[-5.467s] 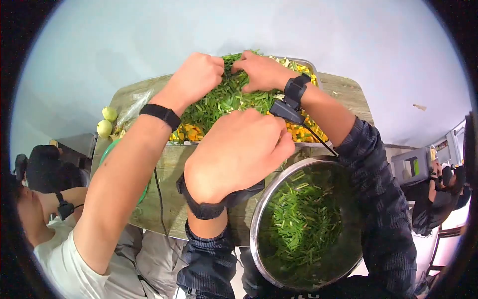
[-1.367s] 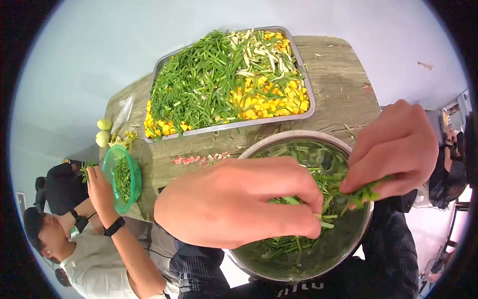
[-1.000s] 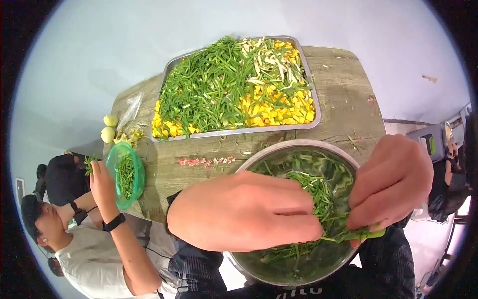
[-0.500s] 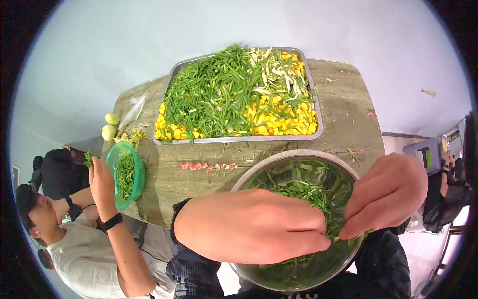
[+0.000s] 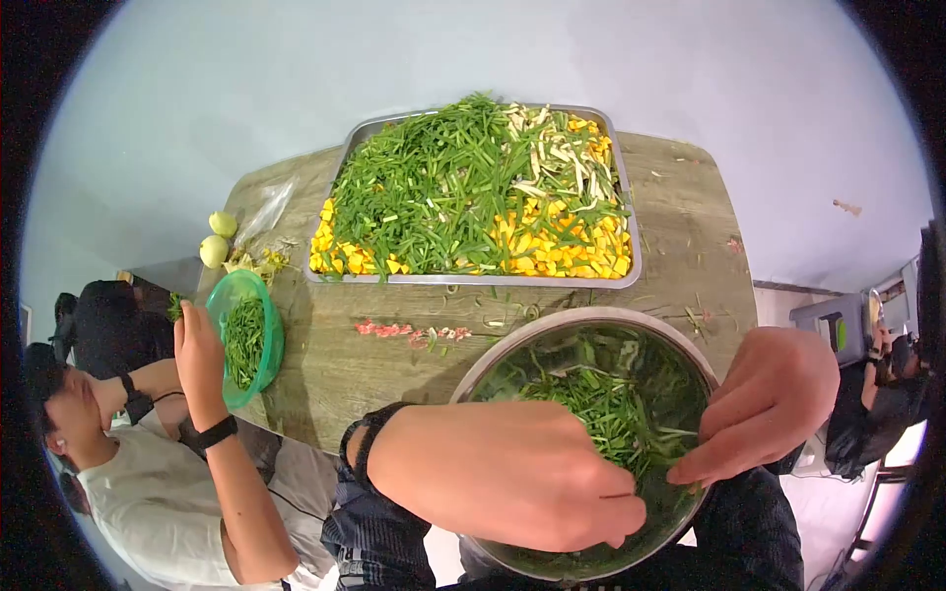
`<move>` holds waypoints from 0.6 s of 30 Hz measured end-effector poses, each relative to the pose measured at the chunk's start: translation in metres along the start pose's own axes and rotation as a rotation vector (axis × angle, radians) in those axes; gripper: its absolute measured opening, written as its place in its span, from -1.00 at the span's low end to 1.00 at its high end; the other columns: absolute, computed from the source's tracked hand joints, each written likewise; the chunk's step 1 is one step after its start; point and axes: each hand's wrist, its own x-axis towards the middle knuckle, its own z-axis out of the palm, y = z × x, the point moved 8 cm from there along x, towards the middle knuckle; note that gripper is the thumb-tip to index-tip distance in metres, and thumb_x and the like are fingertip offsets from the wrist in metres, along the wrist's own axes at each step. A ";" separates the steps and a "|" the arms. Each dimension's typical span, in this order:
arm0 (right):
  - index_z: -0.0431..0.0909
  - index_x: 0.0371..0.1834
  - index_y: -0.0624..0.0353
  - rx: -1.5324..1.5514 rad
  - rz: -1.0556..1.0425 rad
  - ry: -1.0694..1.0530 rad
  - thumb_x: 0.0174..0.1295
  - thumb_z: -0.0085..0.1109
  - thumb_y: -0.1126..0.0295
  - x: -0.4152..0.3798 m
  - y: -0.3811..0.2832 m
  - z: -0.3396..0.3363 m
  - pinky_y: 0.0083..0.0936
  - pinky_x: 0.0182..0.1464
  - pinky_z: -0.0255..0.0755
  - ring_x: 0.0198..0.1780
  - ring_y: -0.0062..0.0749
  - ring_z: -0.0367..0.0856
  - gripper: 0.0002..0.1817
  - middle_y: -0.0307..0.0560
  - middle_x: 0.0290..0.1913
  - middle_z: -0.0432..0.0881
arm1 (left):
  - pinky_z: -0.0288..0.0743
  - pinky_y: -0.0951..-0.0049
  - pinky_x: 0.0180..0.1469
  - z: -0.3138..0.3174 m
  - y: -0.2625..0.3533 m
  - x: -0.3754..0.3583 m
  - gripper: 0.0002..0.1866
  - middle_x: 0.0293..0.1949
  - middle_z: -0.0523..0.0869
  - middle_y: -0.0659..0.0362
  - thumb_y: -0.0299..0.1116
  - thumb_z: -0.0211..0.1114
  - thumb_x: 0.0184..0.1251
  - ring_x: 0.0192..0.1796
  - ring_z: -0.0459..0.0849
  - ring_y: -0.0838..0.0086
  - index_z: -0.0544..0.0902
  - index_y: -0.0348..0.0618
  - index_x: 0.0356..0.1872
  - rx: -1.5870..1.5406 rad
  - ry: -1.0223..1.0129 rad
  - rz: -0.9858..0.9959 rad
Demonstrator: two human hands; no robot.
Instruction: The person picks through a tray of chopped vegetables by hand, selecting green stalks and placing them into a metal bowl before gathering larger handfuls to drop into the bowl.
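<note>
A large metal bowl (image 5: 588,315) stands in front of me, with cut green stalks (image 5: 611,404) heaped inside. My left hand (image 5: 552,478) is over the near part of the bowl, its fingers pinched together; what they hold, if anything, is hidden. At the bowl's right side, my right hand (image 5: 774,399) is closed in a pinch on thin green stalks, bits of which show by its fingertips. The two hands are a short way apart. Behind the bowl lies a metal tray (image 5: 473,280) full of cut greens (image 5: 424,187), yellow cubes (image 5: 567,241) and pale strips (image 5: 557,163).
On the left, a person (image 5: 158,492) raises a hand with a bit of green beside a green plastic basket (image 5: 273,360) of stalks. Two pale round fruits (image 5: 214,251) and a clear bag (image 5: 271,212) lie by it. Pink scraps (image 5: 384,329) dot the wooden table (image 5: 335,364).
My left hand has moved slightly down and away from my right hand, opening a gap between them. More of the greens in the bowl now show. The view has shifted slightly.
</note>
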 end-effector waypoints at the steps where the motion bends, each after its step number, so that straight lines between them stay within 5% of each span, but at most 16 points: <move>1: 0.67 0.09 0.29 -0.003 0.016 -0.005 0.38 0.27 0.42 0.001 0.000 -0.001 -0.55 -0.59 0.45 -0.45 -0.53 0.65 -0.72 -0.21 -0.34 0.59 | 0.66 0.49 -0.44 0.001 0.001 0.001 -0.69 -0.16 0.68 0.02 -0.40 0.28 0.34 -0.31 0.75 0.38 0.62 -0.41 0.01 -0.028 0.001 0.016; 8: 0.71 0.02 0.21 -0.003 0.055 0.163 0.33 0.40 0.32 0.006 0.006 -0.004 -0.54 -0.51 0.49 -0.37 -0.46 0.70 -0.72 -0.21 -0.18 0.67 | 0.70 0.25 0.02 0.010 0.008 0.002 -0.68 -0.04 0.62 -0.11 -0.38 0.22 0.36 0.02 0.70 0.12 0.60 -0.44 0.00 -0.093 0.113 0.123; 9: 0.71 0.01 0.19 -0.020 0.083 0.128 0.32 0.42 0.27 0.008 0.007 -0.004 -0.54 -0.48 0.51 -0.35 -0.45 0.70 -0.70 -0.21 -0.16 0.68 | 0.70 0.25 0.02 0.014 0.008 0.003 -0.68 -0.04 0.62 -0.11 -0.38 0.22 0.36 0.02 0.70 0.12 0.60 -0.44 0.00 -0.093 0.109 0.124; 11: 0.71 0.01 0.17 -0.044 0.112 0.093 0.31 0.43 0.23 0.010 0.008 -0.002 -0.54 -0.44 0.54 -0.34 -0.44 0.71 -0.68 -0.21 -0.13 0.69 | 0.61 0.20 -0.12 0.007 0.010 0.002 -0.77 -0.31 0.55 0.04 -0.35 0.27 0.18 -0.10 0.63 0.17 0.51 -0.32 -0.31 -0.072 0.258 0.157; 15: 0.76 0.03 0.22 -0.067 0.118 0.060 0.21 0.55 0.20 0.013 0.006 -0.001 -0.61 -0.43 0.57 -0.34 -0.47 0.76 -0.59 -0.08 -0.02 0.78 | 0.56 0.25 -0.13 -0.012 0.020 -0.005 -0.77 -0.33 0.54 0.06 -0.30 0.27 0.18 -0.14 0.62 0.19 0.51 -0.27 -0.31 -0.046 0.290 0.190; 17: 0.74 0.06 0.24 -0.058 0.129 0.076 0.24 0.53 0.19 0.010 0.008 -0.001 -0.60 -0.39 0.60 -0.31 -0.44 0.78 -0.57 -0.05 0.02 0.78 | 0.61 0.19 0.19 -0.001 0.009 -0.005 -0.67 0.00 0.65 -0.05 -0.32 0.33 0.37 0.06 0.69 0.09 0.63 -0.35 0.03 -0.076 0.068 0.017; 18: 0.74 0.08 0.25 -0.060 0.116 0.076 0.26 0.51 0.19 0.008 0.011 0.000 -0.61 -0.39 0.61 -0.30 -0.42 0.79 -0.57 -0.04 0.03 0.78 | 0.61 0.19 0.19 -0.003 0.009 -0.007 -0.67 0.00 0.65 -0.05 -0.32 0.33 0.37 0.06 0.69 0.09 0.63 -0.35 0.03 -0.067 0.072 0.020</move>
